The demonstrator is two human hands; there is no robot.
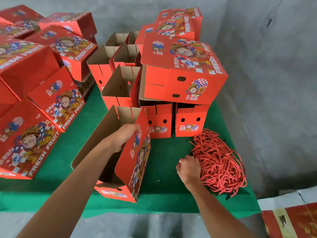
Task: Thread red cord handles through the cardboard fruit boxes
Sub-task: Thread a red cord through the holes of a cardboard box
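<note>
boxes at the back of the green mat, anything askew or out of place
Yes: one closed fruit box sits crooked on the open boxes beneath it, tilted and overhanging them. Otherwise only the red cords look untidy, a loose tangled heap on the green mat.

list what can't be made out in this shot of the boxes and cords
- Head view: right hand fingertips, buried in the cord pile; a picked cord can't be confirmed.
- Open box floor, hidden by the left hand and forearm.
- Box at bottom right, cut off by the frame edge.

Left hand (123, 136) grips; right hand (188, 167) curled (both arms outstretched).
</note>
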